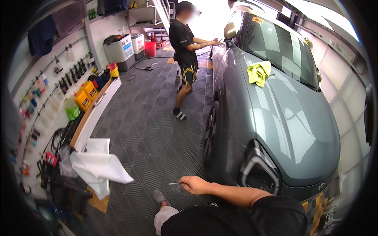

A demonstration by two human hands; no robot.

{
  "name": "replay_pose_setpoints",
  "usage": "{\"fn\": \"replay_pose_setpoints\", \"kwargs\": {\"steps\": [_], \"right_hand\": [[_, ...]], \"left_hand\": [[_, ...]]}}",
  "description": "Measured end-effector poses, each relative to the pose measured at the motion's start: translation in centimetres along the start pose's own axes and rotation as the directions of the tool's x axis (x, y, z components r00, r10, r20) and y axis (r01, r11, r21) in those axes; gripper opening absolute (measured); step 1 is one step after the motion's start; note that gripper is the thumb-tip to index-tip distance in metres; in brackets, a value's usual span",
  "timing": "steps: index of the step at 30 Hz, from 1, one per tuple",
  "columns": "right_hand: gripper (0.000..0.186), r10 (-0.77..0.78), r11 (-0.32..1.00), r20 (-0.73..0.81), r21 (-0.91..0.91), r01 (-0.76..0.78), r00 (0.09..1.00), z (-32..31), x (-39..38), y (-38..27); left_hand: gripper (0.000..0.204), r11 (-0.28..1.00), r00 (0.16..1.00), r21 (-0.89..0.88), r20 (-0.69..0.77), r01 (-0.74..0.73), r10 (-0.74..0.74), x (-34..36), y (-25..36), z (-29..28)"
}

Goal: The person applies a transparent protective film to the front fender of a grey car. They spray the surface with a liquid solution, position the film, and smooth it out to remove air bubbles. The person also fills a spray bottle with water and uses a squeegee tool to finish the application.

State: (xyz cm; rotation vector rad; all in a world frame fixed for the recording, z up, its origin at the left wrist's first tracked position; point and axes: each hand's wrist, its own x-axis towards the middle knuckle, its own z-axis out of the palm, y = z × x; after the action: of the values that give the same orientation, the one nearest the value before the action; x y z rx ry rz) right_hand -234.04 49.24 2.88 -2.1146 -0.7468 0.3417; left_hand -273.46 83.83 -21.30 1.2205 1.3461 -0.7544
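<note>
My right hand [194,185] reaches across in front of my body, above the dark tiled floor. Its fingers are closed on a thin, pale, narrow tool [173,183], whose slim end sticks out to the left. The rest of it is hidden in the hand, and its exact kind is unclear. Close to my right forearm is the front corner of a grey-green car [275,126], with its headlight [260,169] nearest to me. A yellow-green cloth [259,73] lies crumpled on the hood. My left hand does not show.
A person [185,47] in black stands beside the car's mirror [229,31]. White sheets [100,167] hang at the left by a long box [96,112]. Yellow jugs [82,100] and racked bottles line the left wall. A cable [147,67] crosses the floor [145,129] farther back.
</note>
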Motion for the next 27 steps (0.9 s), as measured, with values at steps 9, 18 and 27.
{"fn": "replay_pose_setpoints", "kwargs": {"steps": [9,18,27], "right_hand": [[0.025,0.260,0.966,-0.125,0.037,-0.257,0.958,-8.2,18.9,5.7],[0.025,0.359,0.925,-0.300,-0.007,-0.379,0.884,-20.8,37.7,22.0],[0.022,0.517,0.805,-0.560,0.061,-0.590,0.648,-37.2,50.3,27.5]], "left_hand": [[0.017,0.749,0.866,0.494,0.017,-0.442,0.500,16.9,52.7,-10.0],[0.009,0.620,0.659,0.273,0.077,-0.736,0.748,15.5,98.6,9.2],[0.023,0.586,0.932,0.727,0.315,-0.359,0.179,20.3,109.7,24.7]]}}
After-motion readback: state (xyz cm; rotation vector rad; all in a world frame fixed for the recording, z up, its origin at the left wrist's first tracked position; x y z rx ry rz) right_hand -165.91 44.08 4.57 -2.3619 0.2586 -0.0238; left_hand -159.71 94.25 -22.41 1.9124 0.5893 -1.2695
